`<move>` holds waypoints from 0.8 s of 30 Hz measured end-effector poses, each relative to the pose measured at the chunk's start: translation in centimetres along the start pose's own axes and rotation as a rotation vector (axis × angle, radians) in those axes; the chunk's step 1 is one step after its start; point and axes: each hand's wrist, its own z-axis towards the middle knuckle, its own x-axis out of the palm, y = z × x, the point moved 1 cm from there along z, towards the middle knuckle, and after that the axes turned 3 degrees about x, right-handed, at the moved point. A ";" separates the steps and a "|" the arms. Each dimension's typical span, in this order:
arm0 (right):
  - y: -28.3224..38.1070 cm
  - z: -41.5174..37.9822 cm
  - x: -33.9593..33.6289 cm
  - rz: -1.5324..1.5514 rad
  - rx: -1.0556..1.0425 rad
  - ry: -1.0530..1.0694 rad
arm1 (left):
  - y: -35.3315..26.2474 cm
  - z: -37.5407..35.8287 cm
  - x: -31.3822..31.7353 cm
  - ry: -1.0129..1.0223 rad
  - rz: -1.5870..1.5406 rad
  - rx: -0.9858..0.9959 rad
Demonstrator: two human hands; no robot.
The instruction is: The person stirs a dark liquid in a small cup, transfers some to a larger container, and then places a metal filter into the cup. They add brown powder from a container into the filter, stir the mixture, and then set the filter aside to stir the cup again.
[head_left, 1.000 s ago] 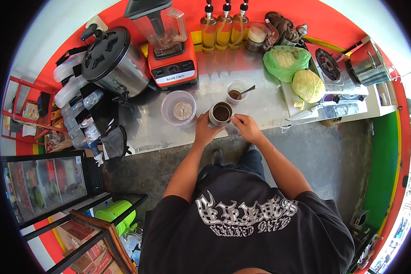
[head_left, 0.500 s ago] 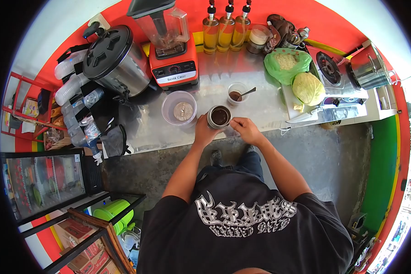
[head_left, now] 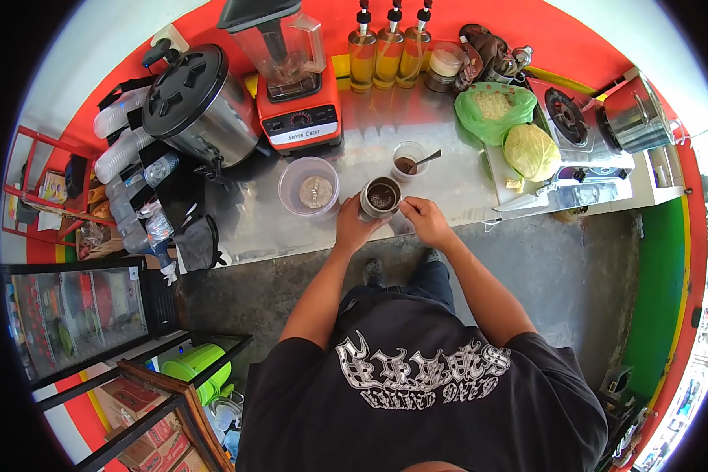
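My left hand [head_left: 359,225] is wrapped around a round metal cup [head_left: 368,211] over the near edge of the steel counter. The cup's mouth faces up, and dark brown contents show inside. At the cup's right side, my right hand [head_left: 427,222] is closed with its fingertips by the rim; whatever it grips there is too small to make out. Behind the cup stands a clear plastic tub [head_left: 407,149] with brown powder and a spoon [head_left: 429,157] in it. To the left, a larger translucent container [head_left: 290,182] holds a round, flat, light-coloured piece [head_left: 316,191].
A red blender [head_left: 299,118] and a big steel pot with black lid [head_left: 212,118] stand back left. Several pump bottles line the wall. At right are a cabbage [head_left: 531,153], a green bag [head_left: 492,110], a knife [head_left: 523,200] and a gas stove [head_left: 582,126] with a pot.
The cup has shifted slightly up and to the right, and its dark contents look different on the surface. My right hand has moved a little with it.
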 end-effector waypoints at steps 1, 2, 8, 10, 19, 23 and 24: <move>0.1 0.0 0.0 0.000 -0.001 0.000 | 0.0 0.0 0.0 -0.040 -0.022 0.015; 0.1 -0.1 -0.1 0.020 0.019 0.079 | 0.0 0.0 -0.1 -0.040 -0.022 0.015; 0.0 0.2 -0.3 -0.001 0.025 0.079 | 0.2 -0.1 0.0 -0.017 -0.009 -0.007; 0.1 0.1 -0.3 0.039 0.020 0.153 | 0.5 0.2 0.1 0.037 -0.023 -0.004; -0.1 0.4 -0.5 -0.047 -0.030 0.031 | -0.1 -0.1 -0.1 -0.015 -0.028 -0.032; -0.3 0.3 -0.4 0.016 0.027 0.108 | -0.6 0.1 -0.4 0.029 -0.005 -0.017; -0.2 0.4 -0.5 0.004 -0.003 0.086 | -0.6 0.1 -0.4 0.020 -0.019 -0.028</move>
